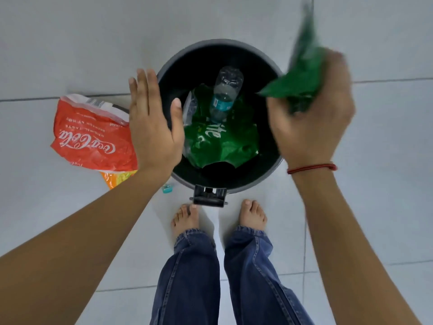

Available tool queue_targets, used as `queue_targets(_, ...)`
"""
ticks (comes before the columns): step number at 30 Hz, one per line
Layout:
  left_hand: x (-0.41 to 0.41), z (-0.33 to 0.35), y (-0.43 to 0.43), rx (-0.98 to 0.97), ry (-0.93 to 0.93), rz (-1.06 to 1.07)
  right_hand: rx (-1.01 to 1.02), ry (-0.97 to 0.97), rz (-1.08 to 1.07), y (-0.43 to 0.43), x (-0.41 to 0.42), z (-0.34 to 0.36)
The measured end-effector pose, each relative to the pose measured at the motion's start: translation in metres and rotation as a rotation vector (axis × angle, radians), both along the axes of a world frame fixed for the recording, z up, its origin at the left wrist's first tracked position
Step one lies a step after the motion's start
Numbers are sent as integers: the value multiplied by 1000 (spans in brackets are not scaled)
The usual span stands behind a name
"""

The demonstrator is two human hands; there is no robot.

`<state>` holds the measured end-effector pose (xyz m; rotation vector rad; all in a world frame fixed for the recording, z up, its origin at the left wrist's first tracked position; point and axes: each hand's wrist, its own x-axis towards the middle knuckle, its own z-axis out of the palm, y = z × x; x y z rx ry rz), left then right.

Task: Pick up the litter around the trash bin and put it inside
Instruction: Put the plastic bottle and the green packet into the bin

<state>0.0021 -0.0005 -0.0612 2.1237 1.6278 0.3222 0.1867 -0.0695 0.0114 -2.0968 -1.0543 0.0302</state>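
Observation:
A round grey trash bin (234,46) stands open on the floor in front of my bare feet. Inside lie a clear plastic bottle (226,90) and a green Sprite wrapper (220,141). My right hand (311,127) is over the bin's right rim, shut on a crumpled green wrapper (302,73) that is blurred with motion. My left hand (154,123) hovers flat over the left rim, fingers apart and holding nothing. A red Coca-Cola wrapper (91,137) lies on the floor left of the bin, over an orange packet (117,179).
A small teal bottle cap (167,189) lies on the floor by the bin's front left. The bin's black pedal (209,195) sticks out toward my toes. Pale grey floor tiles surround the bin.

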Motion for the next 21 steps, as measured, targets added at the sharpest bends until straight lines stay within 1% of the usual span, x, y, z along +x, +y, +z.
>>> queue_targets(3, -2, 0, 0, -31, -47, -6, -305, -2, 156, 10, -35, -7)
queue_targets(6, -2, 0, 2, -24, -45, -28, -500, -55, 249, 20, -57, -34)
queue_targets(9, -4, -1, 3, -38, -62, -10, -767, -72, 341, 22, -69, -68)
queue_targets(11, -3, -1, 3, -45, -80, 5, -927, -39, 380, 17, -69, -86)
queue_targets(14, -2, 1, 2, -34, -68, 11, -1167, 86, 451, 8, -68, -106)
queue_targets(16, -2, 0, 2, -29, -33, 3, -1319, 102, 527, 1, -66, -117)
queue_targets(18, -2, -1, 1, -29, 11, -3, -1380, 76, 554, -2, -63, -120)
queue_targets(21, -2, -1, 1, -22, 42, -9, -1309, 50, 525, 3, -63, -108)
